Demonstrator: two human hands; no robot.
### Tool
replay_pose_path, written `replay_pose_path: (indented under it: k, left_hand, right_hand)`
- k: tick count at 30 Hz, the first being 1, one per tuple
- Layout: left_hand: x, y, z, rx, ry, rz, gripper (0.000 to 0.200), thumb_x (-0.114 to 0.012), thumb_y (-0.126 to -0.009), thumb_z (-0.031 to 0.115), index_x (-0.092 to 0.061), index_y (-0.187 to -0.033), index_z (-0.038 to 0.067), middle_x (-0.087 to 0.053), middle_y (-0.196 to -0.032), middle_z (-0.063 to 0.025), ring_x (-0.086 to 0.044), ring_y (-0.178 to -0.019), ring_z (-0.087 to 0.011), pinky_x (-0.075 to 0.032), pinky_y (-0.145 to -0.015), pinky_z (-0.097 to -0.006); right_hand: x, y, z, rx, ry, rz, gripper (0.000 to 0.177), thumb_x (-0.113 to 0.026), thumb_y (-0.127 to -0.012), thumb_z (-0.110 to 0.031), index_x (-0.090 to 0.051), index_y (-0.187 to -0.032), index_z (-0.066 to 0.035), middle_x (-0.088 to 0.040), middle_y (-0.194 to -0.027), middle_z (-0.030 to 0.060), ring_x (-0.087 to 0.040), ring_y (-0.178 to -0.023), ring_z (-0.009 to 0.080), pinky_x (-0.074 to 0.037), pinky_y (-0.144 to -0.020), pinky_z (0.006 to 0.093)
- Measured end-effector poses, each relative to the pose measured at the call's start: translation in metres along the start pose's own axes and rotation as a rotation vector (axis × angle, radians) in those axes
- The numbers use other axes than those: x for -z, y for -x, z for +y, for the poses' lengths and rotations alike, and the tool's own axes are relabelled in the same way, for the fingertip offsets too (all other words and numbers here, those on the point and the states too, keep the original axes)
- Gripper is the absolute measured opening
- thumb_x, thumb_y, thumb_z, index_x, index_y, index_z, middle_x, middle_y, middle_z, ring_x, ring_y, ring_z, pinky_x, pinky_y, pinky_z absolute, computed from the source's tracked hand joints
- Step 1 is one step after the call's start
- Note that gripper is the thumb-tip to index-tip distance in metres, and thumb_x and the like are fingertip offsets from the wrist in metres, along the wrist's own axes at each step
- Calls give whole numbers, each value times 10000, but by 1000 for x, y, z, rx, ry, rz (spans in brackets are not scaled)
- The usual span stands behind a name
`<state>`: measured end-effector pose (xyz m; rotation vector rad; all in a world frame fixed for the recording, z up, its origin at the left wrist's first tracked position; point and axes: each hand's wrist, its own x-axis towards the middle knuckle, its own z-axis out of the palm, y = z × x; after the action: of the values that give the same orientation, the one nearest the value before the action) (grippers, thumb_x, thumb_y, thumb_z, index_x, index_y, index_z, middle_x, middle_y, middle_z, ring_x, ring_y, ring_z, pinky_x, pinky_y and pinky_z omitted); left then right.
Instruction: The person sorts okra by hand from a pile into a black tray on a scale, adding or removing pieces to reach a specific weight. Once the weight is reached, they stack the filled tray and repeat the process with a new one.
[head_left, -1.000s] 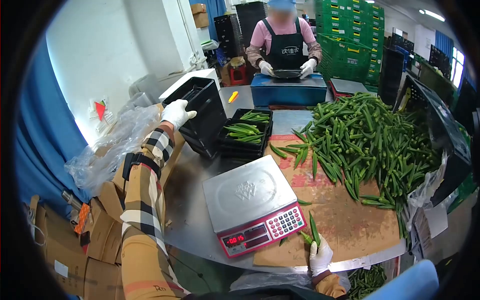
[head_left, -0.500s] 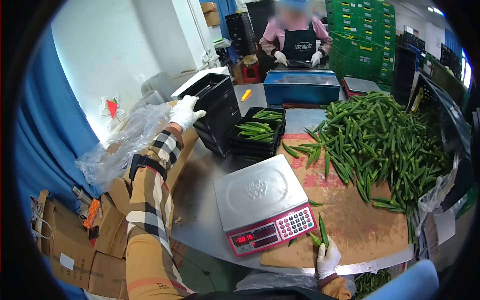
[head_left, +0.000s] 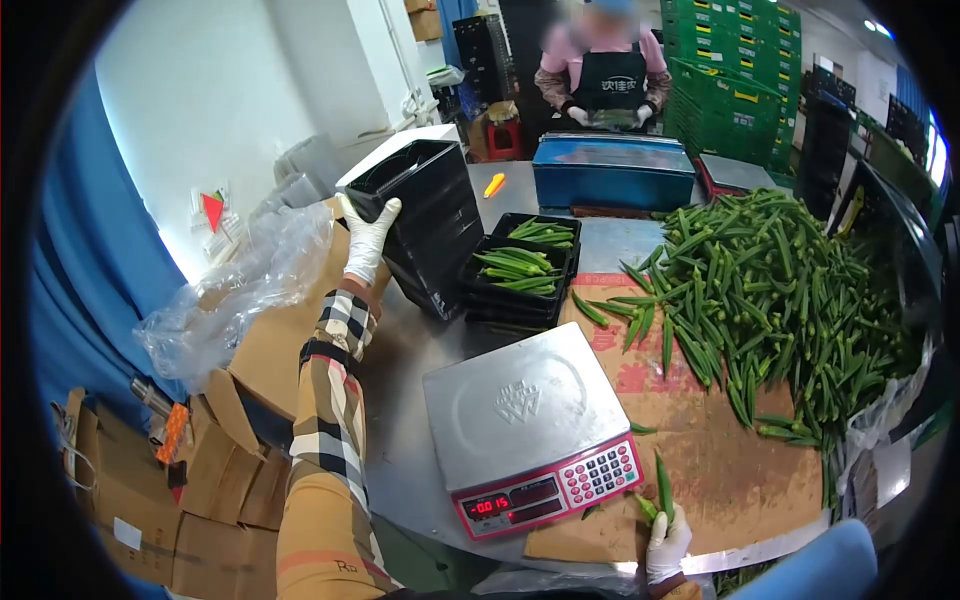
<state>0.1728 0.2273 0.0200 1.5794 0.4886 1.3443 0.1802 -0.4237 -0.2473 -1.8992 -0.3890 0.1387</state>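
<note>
My left hand, in a white glove, grips the near left edge of a tall stack of black plastic trays; some fingertips are hidden at its side. At the table's near edge, my gloved right hand is closed on okra pods that stick up from its fingers. Between the hands stands a scale with a bare metal plate and a red display reading -0.015. Behind it, black trays with okra sit beside the stack. A large heap of okra covers the right side.
Stained cardboard lies under part of the okra heap. A blue box-shaped machine and a yellow cutter are farther back. Across the table a person in a dark apron holds a tray. Open cartons stand at the left.
My left hand has shifted from lying over the stack's edge to gripping its near corner. The view has shifted slightly. My right hand still holds okra. The person opposite has raised a tray.
</note>
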Motion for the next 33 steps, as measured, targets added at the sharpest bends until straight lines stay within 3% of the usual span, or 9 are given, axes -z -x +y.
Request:
replay_pose_path:
  k: [2, 4, 5, 10, 13, 18, 20, 26, 33]
  left_hand:
    - [6, 14, -1, 94, 93, -11, 1033, -715, -930, 561, -128, -1650, 108, -431, -1562, -139, -477, -1374, -302, -430, -1143, -413]
    - [22, 9, -11, 399, 441, -87, 916, -577, -942, 711, -330, -1598, 121, -508, -1518, -107, -523, -1343, -287, -465, -1115, -428]
    - [30, 3, -30, 415, 587, -137, 866, -485, -940, 778, -478, -1514, 131, -559, -1482, -91, -570, -1301, -285, -500, -1081, -437]
    - [54, -24, -81, 272, -61, 8, 912, -345, -1013, 732, -399, -1563, 7, -484, -1562, -137, -459, -1421, -273, -310, -1195, -344]
    - [64, -23, -81, 174, -482, -25, 917, -307, -1004, 761, -560, -1445, -3, -600, -1438, -180, -541, -1347, -318, -376, -1148, -382]
    - [45, 17, -58, 335, -332, -34, 995, -303, -973, 811, -596, -1377, -50, -635, -1383, -201, -549, -1342, -339, -408, -1116, -406]
    - [39, 35, -46, 230, -661, 115, 1007, -279, -977, 808, -564, -1417, -52, -624, -1403, -191, -535, -1357, -320, -380, -1139, -377]
    - [72, 61, -57, 399, -124, -30, 868, -324, -1039, 692, -501, -1473, -38, -549, -1493, -185, -479, -1410, -314, -332, -1176, -386]
    - [137, 136, 15, 22, -653, 363, 557, -383, -1125, 438, -539, -1451, 16, -604, -1425, -109, -549, -1260, -263, -408, -1108, -388]
  right_hand:
    - [8, -17, -32, -202, -87, 28, 317, -493, -1096, -282, -615, -1103, 10, -569, -829, -3, -484, -684, 87, -396, -600, 257]
    - [-1, -60, -55, 129, -27, 192, 294, -461, -1107, -251, -612, -1088, 0, -531, -801, -24, -439, -667, 56, -361, -579, 242]
    - [5, -84, -79, 84, 31, 83, 280, -508, -1068, -246, -636, -1159, -13, -600, -807, 86, -598, -710, 202, -488, -656, 341]
    - [-86, -230, -215, -12, -422, -327, 259, -501, -1090, -271, -643, -1042, -60, -557, -756, -37, -473, -588, 54, -347, -503, 225]
    - [-183, -314, -237, 4, -464, -530, 316, -476, -1098, -341, -661, -1128, -86, -691, -902, 32, -616, -671, 93, -387, -492, 219]
    - [-334, -346, -279, -160, -762, -682, 381, -440, -1103, -423, -610, -1253, -117, -734, -1159, 71, -739, -864, 186, -458, -495, 258]
    - [-369, -337, -287, -188, -855, -606, 357, -416, -1108, -427, -599, -1171, -128, -683, -983, 44, -720, -792, 211, -450, -464, 291]
    - [-381, -296, -301, -220, -849, -664, 393, -352, -1111, -463, -485, -1136, -94, -643, -703, 160, -561, -445, 214, -411, -391, 299]
    - [-347, -180, -325, -254, -666, -876, 366, -394, -1099, -477, -496, -1106, -125, -586, -625, 94, -548, -417, 207, -400, -367, 311]
